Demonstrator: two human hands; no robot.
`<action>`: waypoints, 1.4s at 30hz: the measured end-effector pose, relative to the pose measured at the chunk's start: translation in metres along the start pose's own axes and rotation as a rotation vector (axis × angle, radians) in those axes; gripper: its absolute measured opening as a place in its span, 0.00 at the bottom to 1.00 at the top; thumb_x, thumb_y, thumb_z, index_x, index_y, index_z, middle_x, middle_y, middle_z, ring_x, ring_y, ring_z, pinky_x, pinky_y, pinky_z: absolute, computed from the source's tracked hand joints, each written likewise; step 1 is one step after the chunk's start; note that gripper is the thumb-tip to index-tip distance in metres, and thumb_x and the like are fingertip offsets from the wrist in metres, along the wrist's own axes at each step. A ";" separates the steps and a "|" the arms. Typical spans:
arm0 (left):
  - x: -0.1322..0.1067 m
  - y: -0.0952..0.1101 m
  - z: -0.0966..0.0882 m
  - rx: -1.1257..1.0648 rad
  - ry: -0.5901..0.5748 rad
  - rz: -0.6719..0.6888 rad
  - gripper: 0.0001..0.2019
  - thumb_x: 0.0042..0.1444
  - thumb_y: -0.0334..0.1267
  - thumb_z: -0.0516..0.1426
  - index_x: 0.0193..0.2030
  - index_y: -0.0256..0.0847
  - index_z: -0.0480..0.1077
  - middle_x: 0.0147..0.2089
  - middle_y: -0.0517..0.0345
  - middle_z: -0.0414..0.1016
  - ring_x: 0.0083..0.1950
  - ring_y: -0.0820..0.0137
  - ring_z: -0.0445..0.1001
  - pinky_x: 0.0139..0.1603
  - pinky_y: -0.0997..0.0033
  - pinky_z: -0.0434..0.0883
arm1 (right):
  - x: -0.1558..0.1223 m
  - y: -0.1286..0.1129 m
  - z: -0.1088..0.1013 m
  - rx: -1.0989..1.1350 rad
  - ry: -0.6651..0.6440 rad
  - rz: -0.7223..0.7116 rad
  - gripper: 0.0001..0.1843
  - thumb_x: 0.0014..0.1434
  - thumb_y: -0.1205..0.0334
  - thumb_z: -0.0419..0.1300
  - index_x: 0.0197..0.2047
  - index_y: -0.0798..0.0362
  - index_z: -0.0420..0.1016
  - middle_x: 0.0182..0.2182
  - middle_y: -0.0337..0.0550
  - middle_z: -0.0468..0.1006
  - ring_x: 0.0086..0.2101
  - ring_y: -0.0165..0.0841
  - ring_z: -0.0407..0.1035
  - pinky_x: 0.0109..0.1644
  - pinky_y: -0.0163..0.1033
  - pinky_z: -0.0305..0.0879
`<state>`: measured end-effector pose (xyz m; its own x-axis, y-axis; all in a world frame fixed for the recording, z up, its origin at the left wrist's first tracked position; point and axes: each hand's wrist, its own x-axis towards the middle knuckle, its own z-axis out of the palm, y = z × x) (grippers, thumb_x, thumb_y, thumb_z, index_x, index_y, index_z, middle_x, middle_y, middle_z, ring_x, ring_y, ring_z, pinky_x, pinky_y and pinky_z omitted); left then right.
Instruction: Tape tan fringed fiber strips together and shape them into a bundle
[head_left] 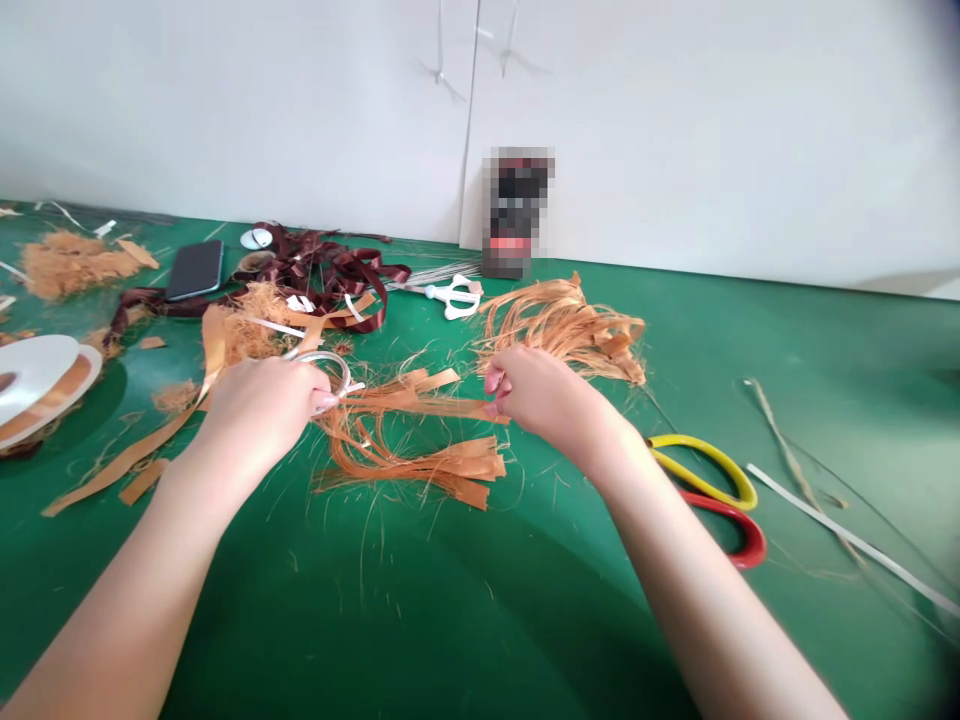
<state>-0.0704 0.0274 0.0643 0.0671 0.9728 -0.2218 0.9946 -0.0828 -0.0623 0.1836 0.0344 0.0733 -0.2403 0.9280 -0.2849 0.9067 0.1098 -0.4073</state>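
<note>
A strip of orange ribbon, partly frayed into threads, stretches between my two hands above the green table. My left hand is closed at the strip's left end, its fingertips pressed together beside a pale, shiny ring-shaped thing whose kind is unclear. At the right end, my right hand pinches the ribbon between thumb and fingers. Just below lies a bunch of frayed ribbon pieces, their uncut ends pointing right. Beyond my right hand rests a larger bundle of frayed orange strips.
Scissors with yellow and red handles lie beside my right forearm. White-handled scissors, tangled dark brown ribbon and a phone sit farther back. A ribbon spool stands at left; a white strip lies at right.
</note>
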 end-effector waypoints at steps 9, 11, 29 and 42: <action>-0.018 0.009 -0.003 0.158 -0.002 -0.001 0.14 0.55 0.36 0.53 0.21 0.46 0.73 0.24 0.55 0.76 0.31 0.55 0.73 0.34 0.63 0.57 | 0.003 -0.005 0.004 -0.058 -0.137 0.001 0.11 0.47 0.80 0.57 0.30 0.54 0.72 0.30 0.46 0.79 0.31 0.36 0.73 0.32 0.37 0.62; -0.022 0.011 -0.002 0.176 0.009 -0.041 0.14 0.56 0.34 0.52 0.24 0.46 0.74 0.25 0.53 0.77 0.31 0.54 0.73 0.36 0.60 0.58 | 0.005 -0.004 0.006 -0.076 -0.133 -0.007 0.11 0.48 0.79 0.58 0.31 0.54 0.73 0.32 0.48 0.79 0.34 0.39 0.73 0.35 0.38 0.63; -0.062 0.081 0.031 -0.093 0.350 0.953 0.19 0.55 0.20 0.45 0.38 0.40 0.74 0.43 0.52 0.79 0.44 0.62 0.75 0.45 0.60 0.71 | -0.004 -0.013 0.004 -0.173 -0.187 -0.080 0.18 0.50 0.69 0.68 0.45 0.59 0.76 0.43 0.53 0.79 0.44 0.43 0.72 0.41 0.39 0.65; -0.077 0.086 0.064 -0.040 0.524 0.917 0.18 0.57 0.20 0.47 0.49 0.33 0.71 0.49 0.51 0.78 0.48 0.62 0.75 0.48 0.61 0.69 | -0.010 -0.016 -0.002 -0.271 -0.209 -0.106 0.15 0.59 0.78 0.52 0.45 0.62 0.75 0.43 0.54 0.79 0.45 0.41 0.73 0.42 0.38 0.63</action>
<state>0.0048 -0.0682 0.0140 0.8104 0.5143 0.2808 0.5474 -0.8354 -0.0498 0.1715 0.0243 0.0841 -0.3784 0.8165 -0.4361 0.9252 0.3183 -0.2067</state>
